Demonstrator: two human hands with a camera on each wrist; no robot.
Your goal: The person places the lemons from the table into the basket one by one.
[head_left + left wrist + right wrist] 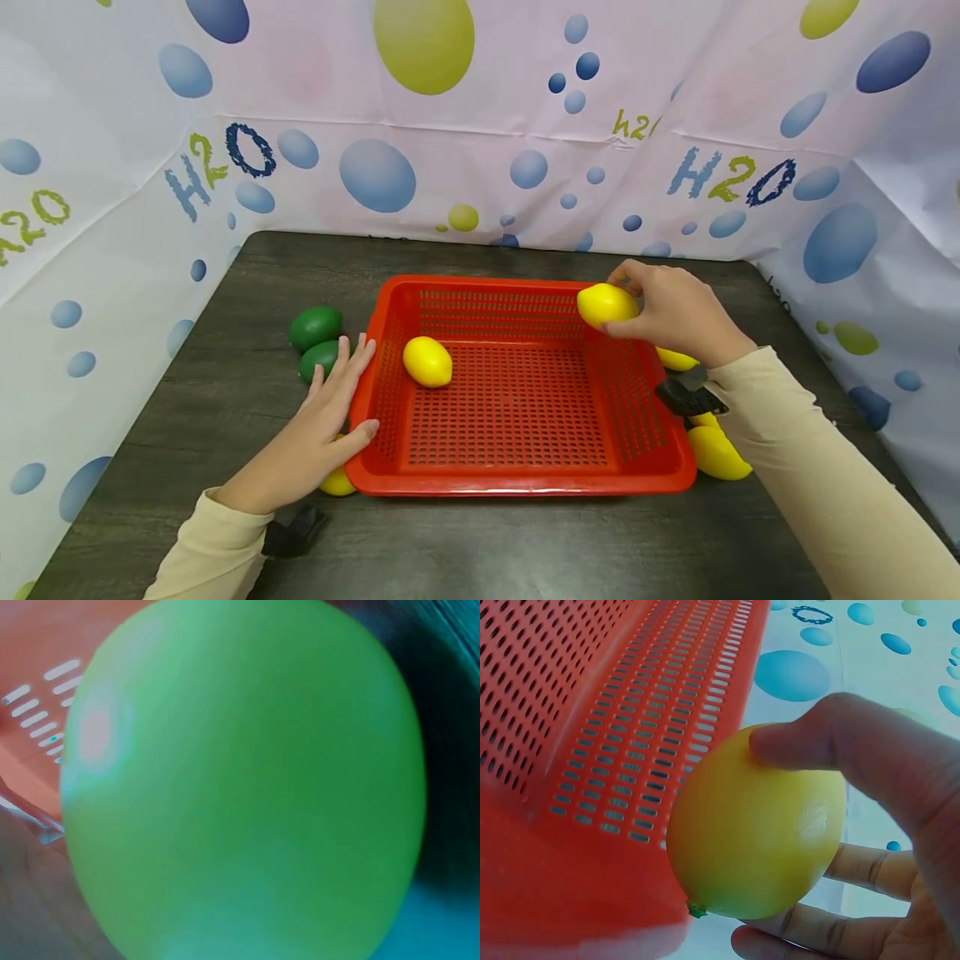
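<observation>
My right hand point(678, 310) pinches a yellow lemon point(606, 305) between thumb and fingers, over the right back corner of a red plastic basket point(517, 485). The right wrist view shows the thumb pressed on one side of this lemon point(754, 832), with fingers behind it. Inside the basket, toward its left end, lies another lemon point(427, 362). With fingers extended, my left hand point(318, 437) rests against the basket's left rim. Partly hidden beneath that hand is a yellow fruit point(337, 482). A green-looking rounded fruit point(247, 780) fills most of the left wrist view.
Two green fruits point(316, 327) lie on the dark wooden table point(202, 417) left of the basket. Several lemons point(717, 453) lie along its right side, partly covered by my right forearm. A patterned sheet point(480, 158) hangs behind and beside the table.
</observation>
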